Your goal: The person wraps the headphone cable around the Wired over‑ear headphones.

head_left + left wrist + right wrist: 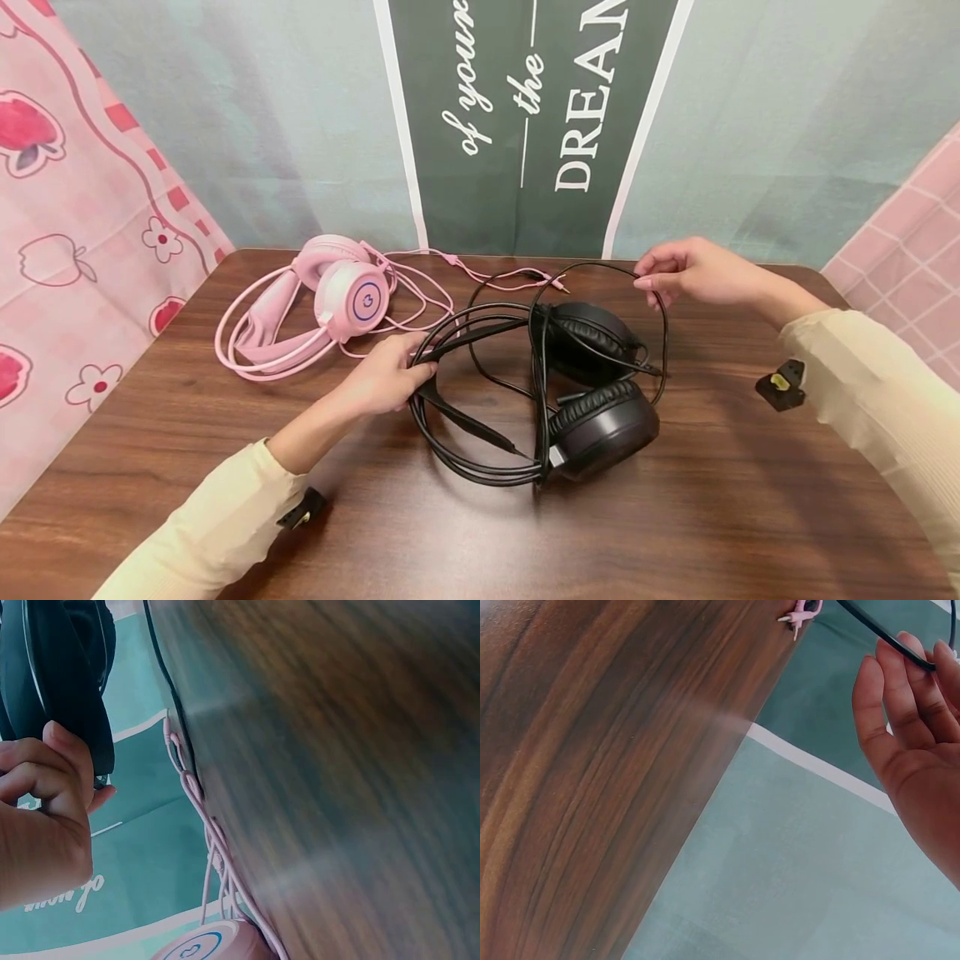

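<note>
Black over-ear headphones [603, 433] are in the middle of the head view, ear cups to the right and headband to the left. My left hand [390, 371] grips the headband at its top, fingers curled round it; the left wrist view shows this left hand [49, 814] on the black band [64, 675]. With thumb and fingertips my right hand [693, 271] pinches a loop of the black cable [665, 333]. In the right wrist view the right hand [922, 727] holds that cable [885, 634] at its fingertips. Cable strands cross between the headband and the ear cups.
Pink headphones [352, 300] lie at the back left of the wooden table [480, 550]. Their pink cable [480, 275] trails along the back edge, ending in plugs [561, 285]. Behind the table hangs a printed cloth [510, 208]; a pink patterned curtain [97, 250] is at the left.
</note>
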`<action>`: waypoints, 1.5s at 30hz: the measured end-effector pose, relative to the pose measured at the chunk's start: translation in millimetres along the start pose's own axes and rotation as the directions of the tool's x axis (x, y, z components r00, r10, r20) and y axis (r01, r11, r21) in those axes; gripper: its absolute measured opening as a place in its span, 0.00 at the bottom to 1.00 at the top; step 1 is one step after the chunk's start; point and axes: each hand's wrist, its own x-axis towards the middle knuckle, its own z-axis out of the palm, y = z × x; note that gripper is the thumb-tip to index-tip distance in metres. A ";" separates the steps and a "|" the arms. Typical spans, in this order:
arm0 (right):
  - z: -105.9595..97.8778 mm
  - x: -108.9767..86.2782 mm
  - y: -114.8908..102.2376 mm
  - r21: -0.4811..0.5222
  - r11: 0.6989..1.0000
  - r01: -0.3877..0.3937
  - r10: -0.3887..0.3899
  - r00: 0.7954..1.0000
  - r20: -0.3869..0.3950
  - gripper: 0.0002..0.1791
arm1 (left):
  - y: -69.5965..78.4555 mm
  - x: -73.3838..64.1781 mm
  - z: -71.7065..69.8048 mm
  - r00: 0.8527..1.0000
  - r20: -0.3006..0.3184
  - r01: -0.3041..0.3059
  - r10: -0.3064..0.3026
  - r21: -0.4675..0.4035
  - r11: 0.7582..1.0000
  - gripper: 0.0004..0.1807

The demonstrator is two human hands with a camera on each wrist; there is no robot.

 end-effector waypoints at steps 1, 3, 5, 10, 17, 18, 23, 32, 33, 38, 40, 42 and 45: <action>-0.1 0.4 -1.0 0.001 1.000 0.003 -0.003 1.000 0.002 0.10 | 0.7 -0.4 0.3 1.000 0.007 -0.003 0.003 -0.010 1.000 0.02; -0.2 1.1 -2.9 0.002 1.000 0.008 -0.008 1.000 0.004 0.10 | 1.8 -1.2 1.0 1.000 0.021 -0.014 0.014 -0.021 1.000 0.02; -0.1 1.8 -4.8 0.003 1.000 0.014 -0.014 1.000 0.006 0.10 | 2.5 -1.8 1.8 0.999 0.032 -0.023 0.024 -0.030 0.999 0.03; 1.2 4.4 -6.8 -0.019 0.999 0.035 -0.035 0.999 0.023 0.10 | 4.7 -2.6 2.6 0.999 0.039 -0.029 0.031 -0.061 0.998 0.04; 3.0 6.8 -1.8 -0.069 0.994 0.089 -0.085 0.995 0.060 0.07 | 8.8 -4.4 -0.5 1.000 0.017 -0.005 0.008 -0.151 0.989 0.16; 2.9 6.7 -1.0 -0.085 0.992 0.095 -0.090 0.994 0.058 0.07 | 9.2 -4.7 -1.3 1.000 0.012 -0.002 0.004 -0.164 0.987 0.16; 2.1 4.4 1.9 -0.107 0.987 0.123 -0.115 0.991 0.073 0.07 | 9.1 -5.3 -5.1 0.999 -0.028 0.011 -0.017 -0.207 0.978 0.17; 1.3 2.8 2.7 -0.031 0.991 0.130 -0.125 0.984 0.131 0.02 | 6.0 -4.0 -7.0 0.990 -0.099 0.059 -0.100 -0.358 0.932 0.17; 1.5 2.5 2.9 -0.009 0.993 0.120 -0.118 0.983 0.138 0.02 | 5.6 -4.0 -7.1 0.988 -0.108 0.064 -0.112 -0.369 0.927 0.16; 0.9 -1.3 6.7 0.029 0.995 0.092 -0.096 0.986 0.136 0.02 | 3.2 -4.1 -9.2 0.975 -0.149 0.079 -0.162 -0.453 0.888 0.10; 0.3 -2.9 9.0 0.048 0.995 0.093 -0.099 0.986 0.137 0.02 | 1.8 -4.1 -11.7 0.969 -0.165 0.083 -0.184 -0.481 0.872 0.10; -0.5 -4.5 11.3 0.061 0.995 0.084 -0.092 0.986 0.141 0.02 | 0.5 -4.5 -15.1 0.961 -0.182 0.091 -0.208 -0.504 0.859 0.10; -2.5 -7.4 14.5 0.057 0.996 0.064 -0.070 0.990 0.122 0.03 | -1.2 -5.2 -20.9 0.950 -0.204 0.086 -0.237 -0.557 0.826 0.11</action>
